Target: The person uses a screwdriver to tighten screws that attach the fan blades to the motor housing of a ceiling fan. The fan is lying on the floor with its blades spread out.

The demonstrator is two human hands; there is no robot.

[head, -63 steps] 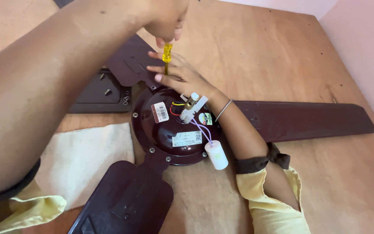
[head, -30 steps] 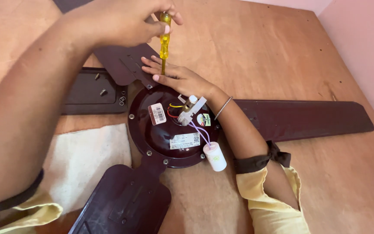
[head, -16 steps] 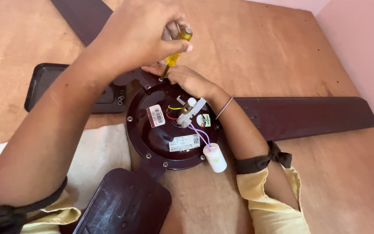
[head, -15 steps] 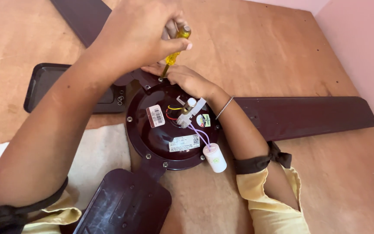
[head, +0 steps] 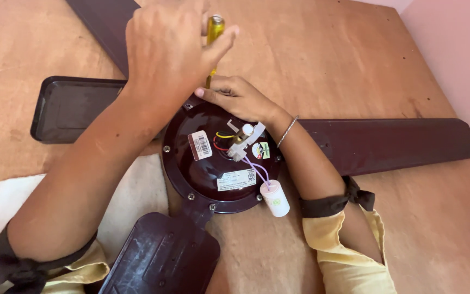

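A dark maroon ceiling fan lies on the floor with its round motor housing (head: 202,174) facing up. Labels, coloured wires and a white capacitor (head: 276,198) show on it. My left hand (head: 164,49) is closed around the handle of a yellow screwdriver (head: 214,27), which stands upright at the housing's far rim. My right hand (head: 240,98), a thin bangle on its wrist, grips that far rim, fingertips against the screwdriver's lower shaft. The tip is hidden behind my fingers.
Fan blades reach right (head: 398,144), left (head: 77,106), towards me (head: 164,256) and away at the top (head: 101,22). A white cloth (head: 137,190) lies under my left arm on the brown wooden floor (head: 327,54). A pink wall (head: 458,49) stands at the right.
My left hand has shifted its grip up over the top of the screwdriver handle, and the tool stands more upright. My right hand stays on the housing rim.
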